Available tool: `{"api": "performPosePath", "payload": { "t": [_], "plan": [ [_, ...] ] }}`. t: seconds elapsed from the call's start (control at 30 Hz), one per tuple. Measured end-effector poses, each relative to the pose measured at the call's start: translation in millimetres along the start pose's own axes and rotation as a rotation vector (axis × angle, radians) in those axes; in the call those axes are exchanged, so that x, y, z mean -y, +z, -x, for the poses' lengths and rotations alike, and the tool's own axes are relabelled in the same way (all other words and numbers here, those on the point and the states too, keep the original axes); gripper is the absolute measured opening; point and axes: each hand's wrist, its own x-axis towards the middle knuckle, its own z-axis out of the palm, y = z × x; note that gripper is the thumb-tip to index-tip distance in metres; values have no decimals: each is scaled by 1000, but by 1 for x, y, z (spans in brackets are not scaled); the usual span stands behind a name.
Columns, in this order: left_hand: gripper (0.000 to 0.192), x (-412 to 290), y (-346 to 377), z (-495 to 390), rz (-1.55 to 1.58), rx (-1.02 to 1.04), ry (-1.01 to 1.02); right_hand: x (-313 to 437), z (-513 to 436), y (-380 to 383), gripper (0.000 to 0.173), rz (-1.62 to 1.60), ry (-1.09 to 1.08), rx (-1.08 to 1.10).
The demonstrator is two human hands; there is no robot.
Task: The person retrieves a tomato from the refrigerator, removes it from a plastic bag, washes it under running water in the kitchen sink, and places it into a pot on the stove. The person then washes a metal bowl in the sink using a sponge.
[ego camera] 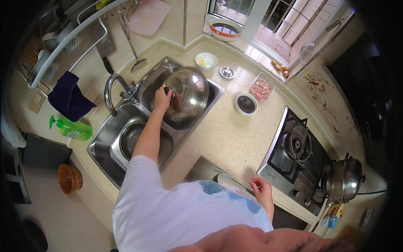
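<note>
My left hand (162, 98) grips the dark knob of a large domed metal pot lid (189, 94). This lid is tilted over the far basin (150, 89) of a double stainless-steel sink and hides much of that basin. A round metal pan or basin (136, 141) sits in the near sink basin (105, 143), partly covered by my left forearm. My right hand (263, 190) hangs by the counter's front edge, left of the gas hob. Its fingers are loosely curled and apart, and I see nothing held in them.
A chrome faucet (110, 94) arches over the sink. On the counter (217, 135) are a bowl of pale pieces (206, 61), a bowl of dark liquid (246, 104), and a plastic box of chopped food (263, 87). A lidded pot (343, 179) stands on the gas hob (277, 157).
</note>
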Motion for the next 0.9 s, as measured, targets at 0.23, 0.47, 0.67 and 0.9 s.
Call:
{"api": "performPosePath", "payload": {
  "t": [0.23, 0.47, 0.67, 0.9],
  "plan": [
    [37, -27, -40, -5, 118, -240, 207, 1, -6, 0, 20, 18, -2, 21],
    [32, -56, -117, 1, 530, -312, 156, 4, -17, 1, 18, 7, -25, 85],
    [34, -61, -150, 26, 911, -326, 318, -5, -27, 0, 22, -17, -63, 98],
    [35, -72, -158, 40, 1004, -307, 284, -12, -27, -8, 19, -21, -90, 113]
  ]
}}
